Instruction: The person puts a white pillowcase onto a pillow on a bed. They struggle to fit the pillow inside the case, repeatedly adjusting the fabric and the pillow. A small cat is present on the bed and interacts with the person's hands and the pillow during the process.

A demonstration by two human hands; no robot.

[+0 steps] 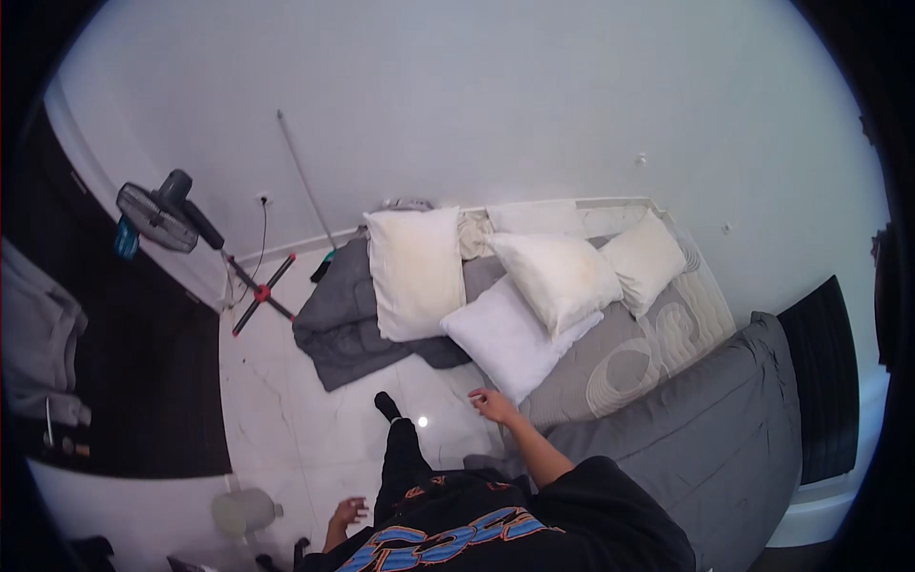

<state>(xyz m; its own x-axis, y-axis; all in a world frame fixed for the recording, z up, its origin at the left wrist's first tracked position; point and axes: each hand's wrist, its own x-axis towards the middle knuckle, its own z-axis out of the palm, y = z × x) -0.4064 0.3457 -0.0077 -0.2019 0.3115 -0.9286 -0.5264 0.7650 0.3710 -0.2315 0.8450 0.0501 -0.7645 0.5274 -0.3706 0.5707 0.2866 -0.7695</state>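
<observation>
Right hand (493, 405): open, fingers spread, empty, just short of the white pillow (515, 338) lying ahead of it, long axis running up-right across the bed (667, 419). Left hand (348, 513): open, empty, low at the side, well apart.

The right hand (493, 405) reaches forward on a bare, nearly straight forearm, palm down, its fingers (478, 398) loosely spread and holding nothing. The left hand (348, 513) hangs low beside the body, well behind and left of those fingers, open, fingers slightly curled.
</observation>
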